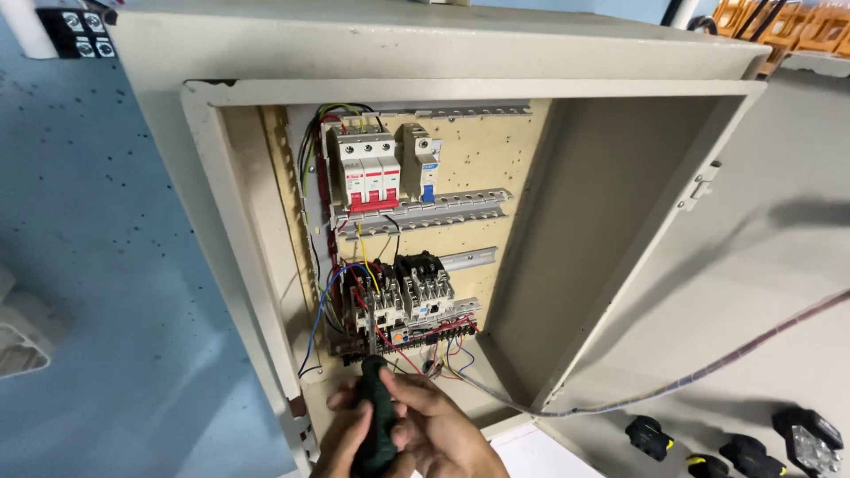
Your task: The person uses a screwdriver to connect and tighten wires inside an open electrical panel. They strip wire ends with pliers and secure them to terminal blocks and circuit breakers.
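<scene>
Low in the open beige cabinet (620, 221), both hands — left hand (341, 438), right hand (443, 434) — are wrapped together around the dark green screwdriver handle (376, 416), tip toward the terminal strip (407, 336); it looks light, rigid, and best gripped mid-handle.

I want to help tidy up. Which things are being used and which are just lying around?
In use:
- screwdriver, held by the left hand and right hand
- terminal strip
- loose wires
- cabinet

Lying about:
- black parts on the door
- cable across the door
- orange crates
</scene>
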